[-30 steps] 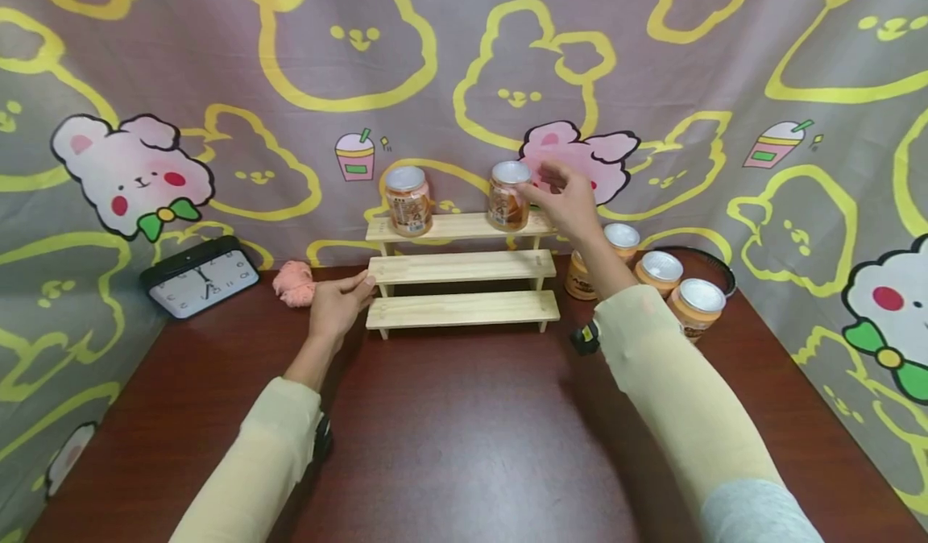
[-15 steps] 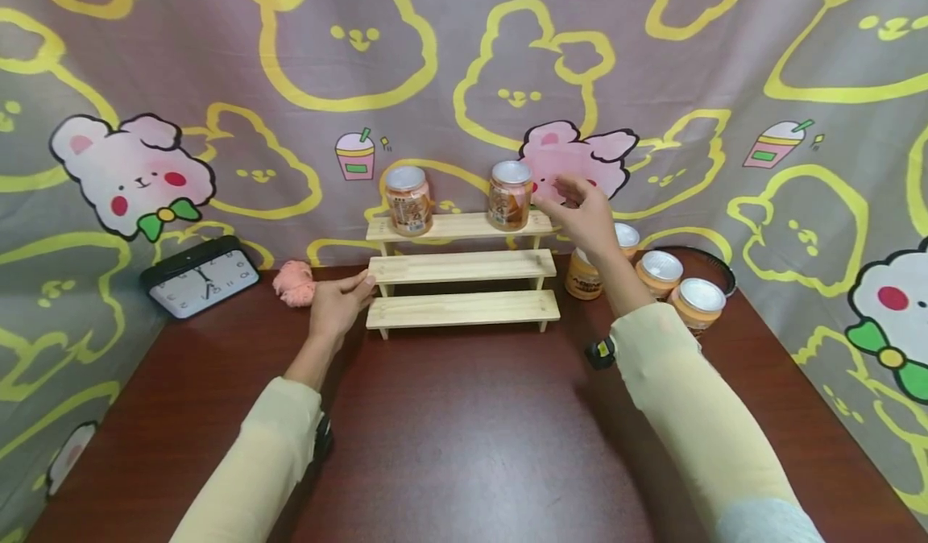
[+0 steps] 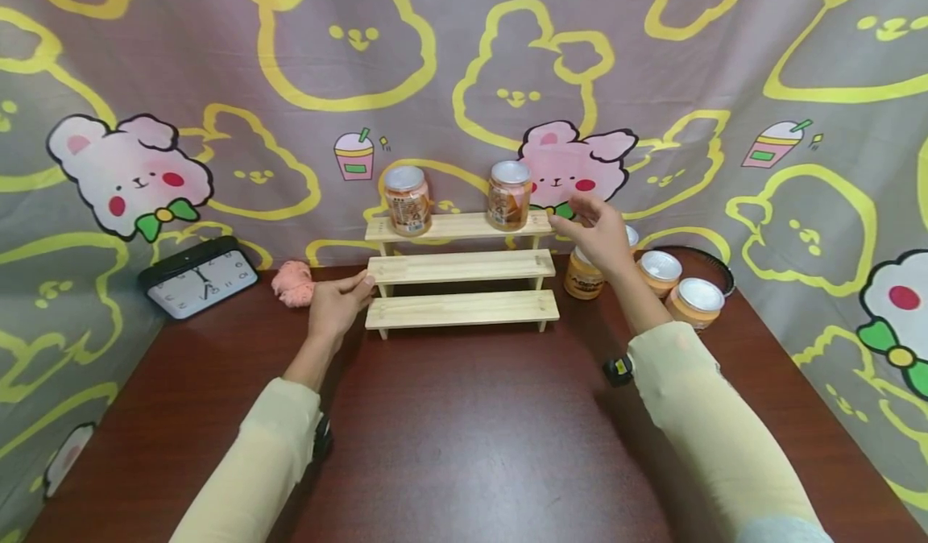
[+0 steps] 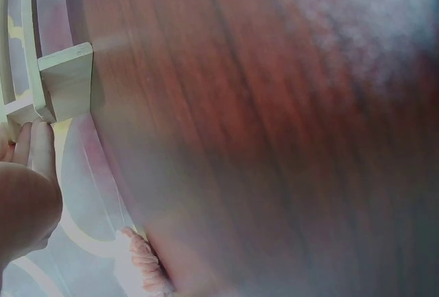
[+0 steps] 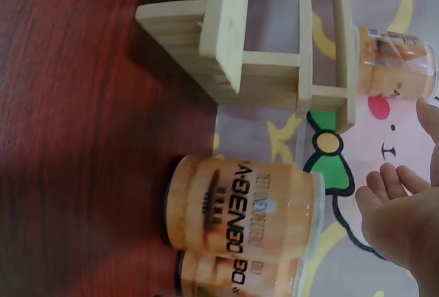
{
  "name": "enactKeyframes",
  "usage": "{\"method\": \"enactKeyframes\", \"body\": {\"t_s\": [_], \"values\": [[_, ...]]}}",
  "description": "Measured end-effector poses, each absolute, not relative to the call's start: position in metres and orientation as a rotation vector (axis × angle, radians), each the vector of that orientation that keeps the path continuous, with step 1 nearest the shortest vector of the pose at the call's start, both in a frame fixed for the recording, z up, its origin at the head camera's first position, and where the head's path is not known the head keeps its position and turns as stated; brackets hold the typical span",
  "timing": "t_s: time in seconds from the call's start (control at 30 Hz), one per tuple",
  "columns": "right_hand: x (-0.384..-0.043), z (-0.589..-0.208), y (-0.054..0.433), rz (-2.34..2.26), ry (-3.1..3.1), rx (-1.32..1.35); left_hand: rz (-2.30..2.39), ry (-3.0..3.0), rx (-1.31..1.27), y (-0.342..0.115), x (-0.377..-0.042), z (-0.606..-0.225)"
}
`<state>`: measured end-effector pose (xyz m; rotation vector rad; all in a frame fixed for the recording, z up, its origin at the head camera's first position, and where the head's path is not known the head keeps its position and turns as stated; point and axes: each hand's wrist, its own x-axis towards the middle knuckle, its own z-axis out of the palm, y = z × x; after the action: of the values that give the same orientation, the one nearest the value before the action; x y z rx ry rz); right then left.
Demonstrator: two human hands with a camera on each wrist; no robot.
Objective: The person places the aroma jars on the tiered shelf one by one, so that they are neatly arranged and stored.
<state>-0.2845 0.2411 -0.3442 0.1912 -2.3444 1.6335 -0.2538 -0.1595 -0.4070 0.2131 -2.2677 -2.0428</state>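
A three-step wooden display rack [image 3: 461, 266] stands at the back of the table. On its top step are two upright jars with silvery lids and orange contents: a left jar [image 3: 408, 201] and a right jar [image 3: 509, 196]. My left hand [image 3: 335, 309] touches the left end of the middle step with extended fingers [image 4: 42, 147]. My right hand [image 3: 603, 237] is in the air right of the top step, fingers loosely bent, holding nothing. Beneath it stands a labelled jar [image 3: 582, 275]. The right wrist view shows that jar [image 5: 240, 208] beside another, below the hand.
More jars stand at the right, including a rear jar [image 3: 660, 267] and a front jar [image 3: 696, 301]. Behind them is a dark curved rim [image 3: 714, 263]. At the left are a clock [image 3: 201, 279] and a pink bundle [image 3: 293, 283]. Patterned cloth [image 3: 464, 68] rises behind the table.
My right hand has moved away from the right jar on the top step, to the right and down. That jar stays on the step. My left hand has not visibly moved.
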Motion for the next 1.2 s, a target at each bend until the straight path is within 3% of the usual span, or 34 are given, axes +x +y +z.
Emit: {"method": "enactKeyframes", "body": {"t_s": [1.2], "values": [[-0.267,-0.373,0.274,1.419,-2.465,0.045,-2.065,-2.232,0.209,-0.158,-0.253,-0.408]]}}
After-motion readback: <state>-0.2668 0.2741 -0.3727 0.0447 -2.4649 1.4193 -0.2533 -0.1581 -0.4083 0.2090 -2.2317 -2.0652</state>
